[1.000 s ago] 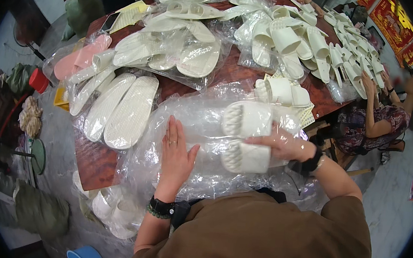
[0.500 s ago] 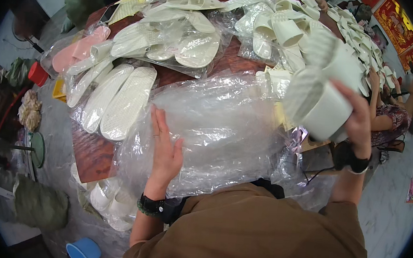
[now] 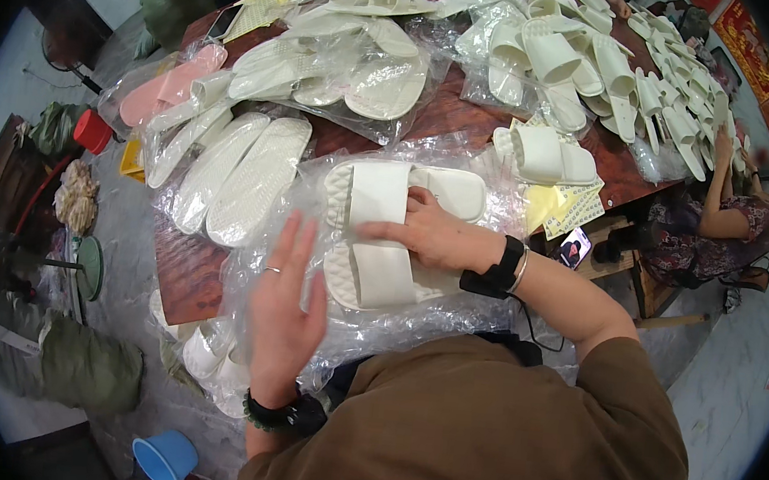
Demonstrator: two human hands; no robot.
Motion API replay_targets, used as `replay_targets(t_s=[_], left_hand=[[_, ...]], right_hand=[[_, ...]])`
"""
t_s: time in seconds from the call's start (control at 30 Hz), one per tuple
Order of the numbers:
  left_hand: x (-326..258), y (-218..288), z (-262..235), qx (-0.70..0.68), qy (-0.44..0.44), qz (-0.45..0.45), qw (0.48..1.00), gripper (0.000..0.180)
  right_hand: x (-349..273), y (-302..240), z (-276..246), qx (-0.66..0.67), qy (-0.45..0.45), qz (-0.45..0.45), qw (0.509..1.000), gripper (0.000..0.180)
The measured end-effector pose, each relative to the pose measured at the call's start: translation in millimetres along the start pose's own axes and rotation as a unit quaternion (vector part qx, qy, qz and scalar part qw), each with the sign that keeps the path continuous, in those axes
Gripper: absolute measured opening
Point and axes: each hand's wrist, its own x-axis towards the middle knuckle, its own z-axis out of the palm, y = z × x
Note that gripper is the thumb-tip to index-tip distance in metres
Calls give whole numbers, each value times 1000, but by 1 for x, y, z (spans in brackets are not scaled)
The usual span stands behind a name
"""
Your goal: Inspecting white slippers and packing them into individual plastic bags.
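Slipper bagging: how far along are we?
Done: bagged slippers lie up the table. In hand: the right hand presses a white slipper pair on the clear bags; the left hand holds the plastic flat. Left: loose slippers remain unbagged.

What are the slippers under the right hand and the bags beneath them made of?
Slippers: likely soft foam or rubber, matte off-white, with moulded ribbed soles and a wide strap. Bags: thin clear plastic film, glossy and crinkled, showing the table through.

right hand [image 3: 431, 235] lies flat on a pair of white slippers [image 3: 385, 231] atop clear plastic bags [image 3: 414, 320]; left hand [image 3: 285, 309] presses the plastic beside them, fingers [image 3: 297, 242] spread
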Motion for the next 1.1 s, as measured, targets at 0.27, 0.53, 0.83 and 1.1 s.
replay_targets(t_s=[0.27, 0.53, 0.83, 1.1], left_hand=[[18, -40, 76, 111, -70, 99, 986, 106], [25, -48, 81, 113, -119, 12, 986, 133], [23, -55, 86, 111, -89, 42, 989, 129], [24, -52, 83, 83, -110, 13, 990, 131]], right_hand=[[-6, -6, -10, -22, 25, -4, 999, 74], [-68, -9, -94, 77, 137, 119, 980, 42], [-109, -10, -77, 79, 187, 279, 938, 17], [-115, -16, -57, 69, 99, 228, 966, 14]])
